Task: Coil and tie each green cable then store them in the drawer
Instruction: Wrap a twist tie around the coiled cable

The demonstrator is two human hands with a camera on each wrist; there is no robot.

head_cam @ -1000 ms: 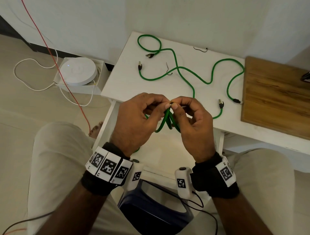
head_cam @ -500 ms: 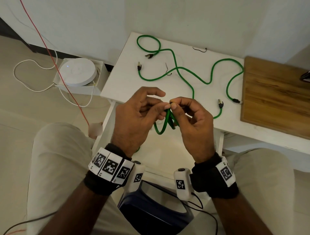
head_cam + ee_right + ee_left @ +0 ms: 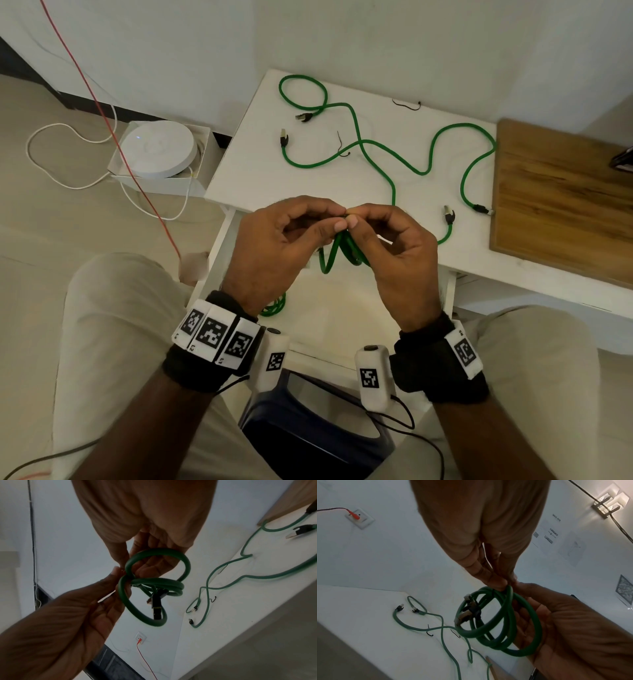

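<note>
A coiled green cable (image 3: 337,255) hangs in front of me over the open drawer (image 3: 342,308). My left hand (image 3: 329,222) and right hand (image 3: 359,222) meet at the coil's top, and both pinch it there with thumb and fingertips. The left wrist view shows the coil (image 3: 498,622) with its plugs bunched inside the loops. In the right wrist view a thin dark strand sits at the pinch point on the coil (image 3: 154,584), mostly hidden by fingers. Another coiled green cable (image 3: 274,306) lies in the drawer. Two loose green cables (image 3: 376,154) sprawl on the white table (image 3: 246,171).
Two short black ties (image 3: 406,104) (image 3: 342,147) lie among the loose cables. A wooden board (image 3: 561,202) covers the table's right side. On the floor at the left stands a round white device (image 3: 157,149) with white and red wires. A dark blue object (image 3: 308,428) sits between my knees.
Both hands stay at the coil's top. The left fingers lifted a little, then closed down again on the pinch point, and the hanging loops shifted slightly.
</note>
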